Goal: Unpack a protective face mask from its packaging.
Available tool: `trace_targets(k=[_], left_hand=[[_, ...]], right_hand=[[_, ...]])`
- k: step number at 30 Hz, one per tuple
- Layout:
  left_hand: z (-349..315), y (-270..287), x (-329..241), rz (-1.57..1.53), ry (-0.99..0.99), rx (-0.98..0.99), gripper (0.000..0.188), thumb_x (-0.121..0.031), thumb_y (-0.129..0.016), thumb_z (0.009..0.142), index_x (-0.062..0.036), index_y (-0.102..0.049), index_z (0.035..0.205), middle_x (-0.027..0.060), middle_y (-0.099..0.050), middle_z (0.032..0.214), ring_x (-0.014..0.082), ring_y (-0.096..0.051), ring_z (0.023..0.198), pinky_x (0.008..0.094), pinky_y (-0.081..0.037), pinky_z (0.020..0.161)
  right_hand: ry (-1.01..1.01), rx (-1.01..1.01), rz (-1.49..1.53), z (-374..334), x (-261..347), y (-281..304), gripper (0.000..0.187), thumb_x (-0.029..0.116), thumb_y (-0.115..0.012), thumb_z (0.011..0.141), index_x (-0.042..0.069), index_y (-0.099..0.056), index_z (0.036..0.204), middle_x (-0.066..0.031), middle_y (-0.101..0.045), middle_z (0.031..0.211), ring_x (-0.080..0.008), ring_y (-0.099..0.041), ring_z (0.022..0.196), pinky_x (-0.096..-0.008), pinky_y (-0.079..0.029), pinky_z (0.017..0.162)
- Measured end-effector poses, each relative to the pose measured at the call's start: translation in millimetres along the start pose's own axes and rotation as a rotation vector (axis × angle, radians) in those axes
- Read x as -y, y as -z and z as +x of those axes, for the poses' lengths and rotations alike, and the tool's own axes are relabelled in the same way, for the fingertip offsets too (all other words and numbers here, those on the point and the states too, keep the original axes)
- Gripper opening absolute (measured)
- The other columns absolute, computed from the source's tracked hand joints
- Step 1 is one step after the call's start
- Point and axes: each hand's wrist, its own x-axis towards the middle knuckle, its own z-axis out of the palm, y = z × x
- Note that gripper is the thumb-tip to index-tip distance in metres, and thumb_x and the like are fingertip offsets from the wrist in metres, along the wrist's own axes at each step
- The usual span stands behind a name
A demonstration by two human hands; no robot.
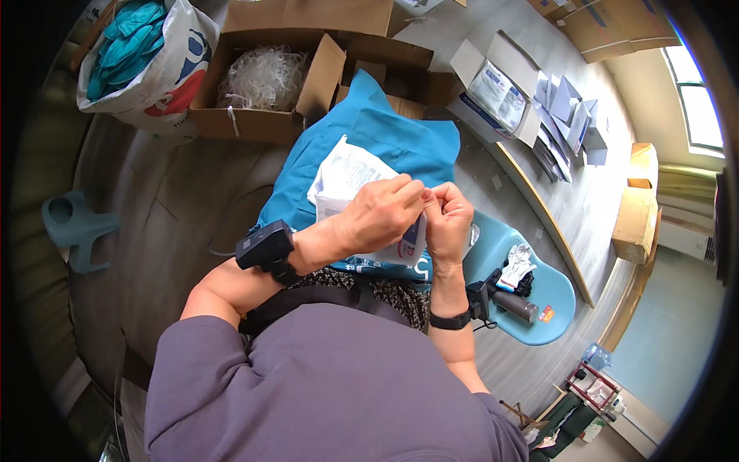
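Observation:
My left hand (385, 213) and my right hand (449, 219) meet over my lap, fingertips pinched close together. Whatever sits between their fingers is too small or hidden to make out. Under and beside my left hand lies a white printed packet (350, 169), partly covered by that hand. A printed white and purple pack surface (409, 245) shows below the fingers; whether it belongs to the same packet I cannot tell. Both rest on a large blue bag (408, 138) spread over my lap. Each wrist wears a black strapped device.
Ahead stand open cardboard boxes, one holding clear shredded plastic (265, 77), and a white sack (138, 108) of teal items. A white carton (496, 96) of packets is ahead right. On a blue stool (550, 316) at my right lie gloves (516, 266) and a dark bottle (514, 306).

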Motion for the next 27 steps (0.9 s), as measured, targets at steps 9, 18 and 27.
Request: trace_targets(k=[9,18,27], left_hand=[[-13,41,-51,-0.653,-0.028,0.313,0.014,-0.01,-0.067,0.078,-0.0048,-0.055,0.08,0.0096,-0.051,0.08,0.0285,-0.057,0.076,0.038,-0.048,0.06],[5,9,21,-0.272,0.244,0.184,0.011,-0.01,-0.064,0.085,-0.0024,-0.056,0.085,0.0133,-0.054,0.079,0.0338,-0.058,0.074,0.0406,-0.047,0.062],[4,12,42,-0.184,0.23,0.269,0.012,-0.01,-0.063,0.083,-0.0014,-0.054,0.081,0.0147,-0.054,0.083,0.0358,-0.058,0.073,0.0436,-0.048,0.063]], right_hand=[[-0.092,-0.208,-0.522,12,-36,43,0.019,0.014,-0.072,0.084,0.0,-0.063,0.075,-0.0019,-0.059,0.064,-0.0073,-0.049,0.058,-0.0245,-0.042,0.056],[0.226,0.066,-0.672,26,-32,13,0.023,0.013,-0.074,0.074,0.006,-0.07,0.095,-0.01,-0.061,0.089,-0.0283,-0.057,0.091,-0.0366,-0.046,0.083],[0.27,0.061,-0.676,25,-26,1,0.018,0.019,-0.076,0.072,0.007,-0.067,0.082,-0.0094,-0.063,0.087,-0.0287,-0.057,0.086,-0.0382,-0.046,0.078]])
